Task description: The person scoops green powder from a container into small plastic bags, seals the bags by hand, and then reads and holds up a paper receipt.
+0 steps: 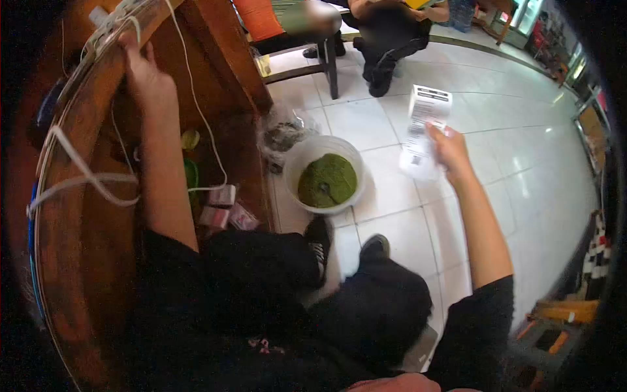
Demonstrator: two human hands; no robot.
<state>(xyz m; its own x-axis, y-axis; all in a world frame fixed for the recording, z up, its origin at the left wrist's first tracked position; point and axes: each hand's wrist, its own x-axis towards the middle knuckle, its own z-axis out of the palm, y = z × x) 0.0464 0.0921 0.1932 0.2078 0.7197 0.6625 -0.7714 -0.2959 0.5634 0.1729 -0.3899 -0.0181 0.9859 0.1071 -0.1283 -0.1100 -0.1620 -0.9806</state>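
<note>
My right hand (pixel 452 153) is closed on a strip of white printed labels (pixel 426 117) with black text and barcodes. It is held up over the tiled floor, its lower end blurred and slightly curled. My left hand (pixel 147 70) is raised to the edge of the wooden desk (pixel 85 130), beside a tangle of white cables (pixel 108 39). Its visible fingers are stretched and apart, some tips hidden at the edge; I see nothing held. Between my arms, a translucent white bucket (pixel 292 189) stands on the floor, holding green powdery material (pixel 330 171) with a dark utensil-like shape in it.
A clear plastic bag (pixel 287 134) with dark contents lies behind the bucket. Small pink-and-white packets (pixel 225 215) sit beneath the desk. Another person (pixel 392 32) sits ahead, near a dark-legged bench (pixel 332 72). A stool (pixel 555 333) stands at lower right.
</note>
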